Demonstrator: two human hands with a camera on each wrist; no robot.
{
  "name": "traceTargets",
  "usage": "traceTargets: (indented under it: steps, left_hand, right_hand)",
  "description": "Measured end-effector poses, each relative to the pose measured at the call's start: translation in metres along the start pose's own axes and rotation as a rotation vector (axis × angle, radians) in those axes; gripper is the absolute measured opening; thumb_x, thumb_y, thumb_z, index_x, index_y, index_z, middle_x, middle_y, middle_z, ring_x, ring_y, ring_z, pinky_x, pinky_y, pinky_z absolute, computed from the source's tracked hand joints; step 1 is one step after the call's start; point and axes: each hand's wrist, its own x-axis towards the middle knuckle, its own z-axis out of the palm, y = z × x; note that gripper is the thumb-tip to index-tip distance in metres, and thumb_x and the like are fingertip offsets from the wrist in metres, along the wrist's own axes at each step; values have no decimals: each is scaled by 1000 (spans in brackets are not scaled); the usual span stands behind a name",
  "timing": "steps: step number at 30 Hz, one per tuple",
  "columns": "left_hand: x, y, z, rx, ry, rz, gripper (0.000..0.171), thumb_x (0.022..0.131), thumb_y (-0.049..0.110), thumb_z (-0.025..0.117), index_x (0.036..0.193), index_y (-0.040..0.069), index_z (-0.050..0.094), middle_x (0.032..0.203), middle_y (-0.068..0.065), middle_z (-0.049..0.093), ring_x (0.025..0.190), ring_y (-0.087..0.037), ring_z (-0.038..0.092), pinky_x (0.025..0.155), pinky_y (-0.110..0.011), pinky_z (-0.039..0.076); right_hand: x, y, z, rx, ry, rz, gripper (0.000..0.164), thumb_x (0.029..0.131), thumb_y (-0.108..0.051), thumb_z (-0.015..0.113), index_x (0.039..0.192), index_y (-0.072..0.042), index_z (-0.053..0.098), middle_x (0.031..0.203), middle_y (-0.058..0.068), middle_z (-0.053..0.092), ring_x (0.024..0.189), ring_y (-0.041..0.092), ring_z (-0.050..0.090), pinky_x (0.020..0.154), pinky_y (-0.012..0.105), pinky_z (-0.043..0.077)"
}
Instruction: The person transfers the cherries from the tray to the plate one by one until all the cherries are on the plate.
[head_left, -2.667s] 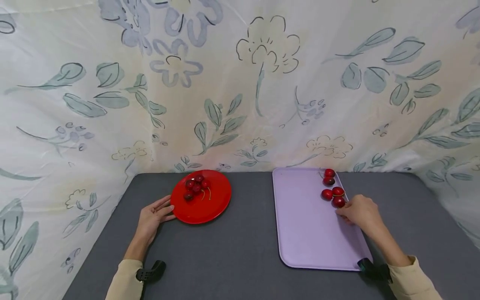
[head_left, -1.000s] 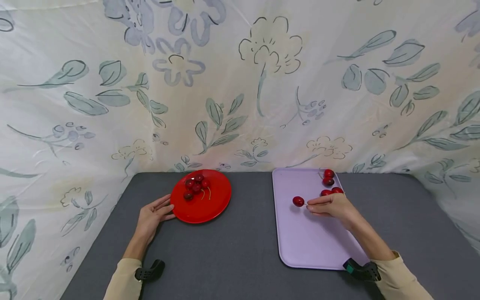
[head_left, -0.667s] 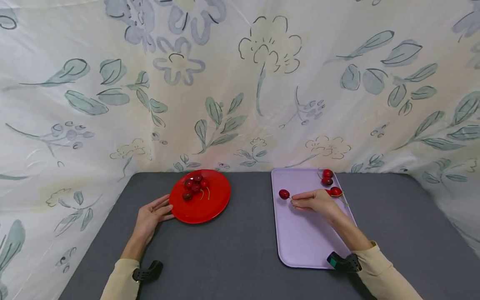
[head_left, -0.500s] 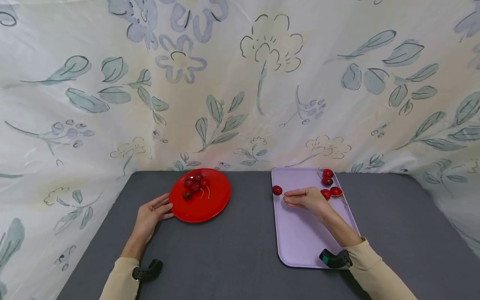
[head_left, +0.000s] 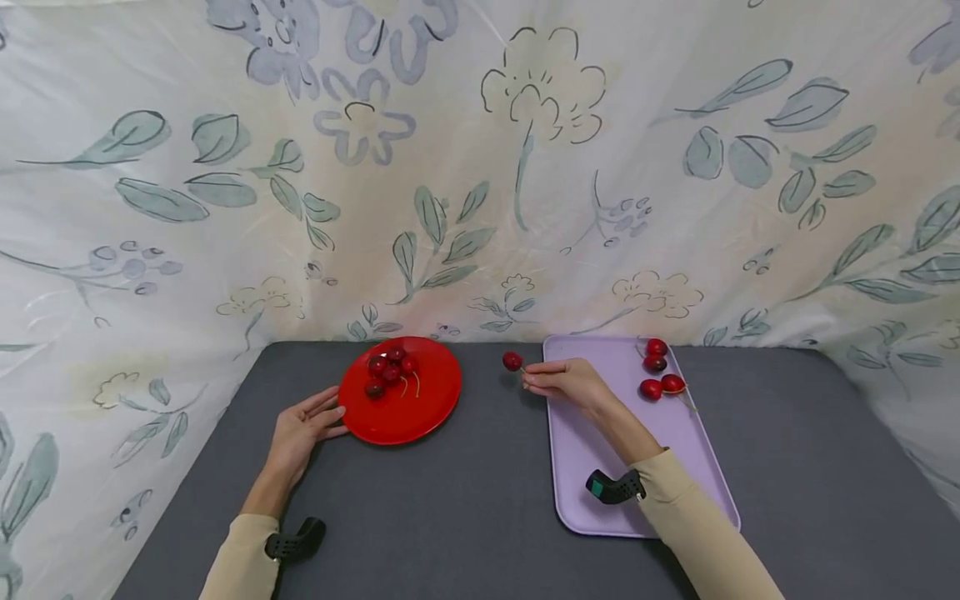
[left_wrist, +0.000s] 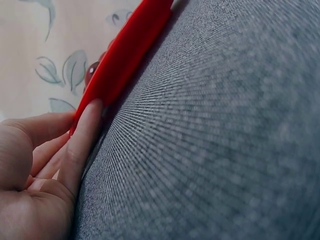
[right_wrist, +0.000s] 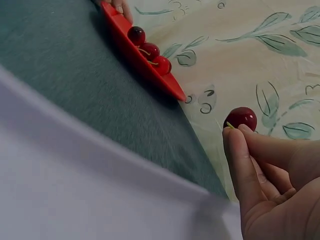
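One lilac tray point(head_left: 675, 429) rightmost | touches red plate point(head_left: 420, 412) at rim with left hand point(head_left: 300, 429), fingers nearly straight | pinches thumb-to-finger with right hand point(head_left: 570, 383) | holds cherry point(head_left: 512, 361) midair between tray and plate; probably light, firm, slick, bruisable | best gripped by stem point(right_wrist: 229, 125), plain in right wrist view, absent from left wrist view

A dk grey tbl point(head_left: 450, 517) is seen, its top finely ribbed close up. Two items are borne directly on it: a rd red plate point(head_left: 423, 417), back L, & a rect. lilac tray point(head_left: 581, 442) w/ rounded corners, R, laid lengthwise front-to-back. They're set apart, w/ grey surface visible betw.
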Motion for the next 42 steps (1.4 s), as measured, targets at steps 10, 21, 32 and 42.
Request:
traceTargets:
  steps: [10,21,32,42]
  left_hand:
    - [3,1,-1,2,-7,8,59,96,12,65,146,-6,40,146,-27,42,98,-5,68,81,-31,59]
    - [-1,1,-3,-9,8,6,55,97,9,63,146,-4,41,146,-26,42,99,-3,67,81,-30,59]
    - [1,-4,2,-18,13,-9,55,96,10,63,146,-3,42,145,-24,45,97,-7,69,81,-30,59]
    - [6,-4,0,-23,9,7,56,96,9,64,145,-5,42,145,-26,44,98,-7,68,81,-31,59]
  right_hand:
    - [35,-6,40,66,61,12,33,90,10,62,122,18,58,99,17,72,82,14,71,87,37,56]
    - [60,-5,88,64,64,-10,29,89,8,65,117,16,63,101,22,71,75,16,72,81,38,58]
    - [74,2,121,-80,143,-111,21,87,4,70,106,12,70,100,24,71,82,26,73,75,34,61]
    - [91,-2,141,-295,213,-162,12,85,5,72,96,10,74,92,22,72,76,30,73,65,29,62]
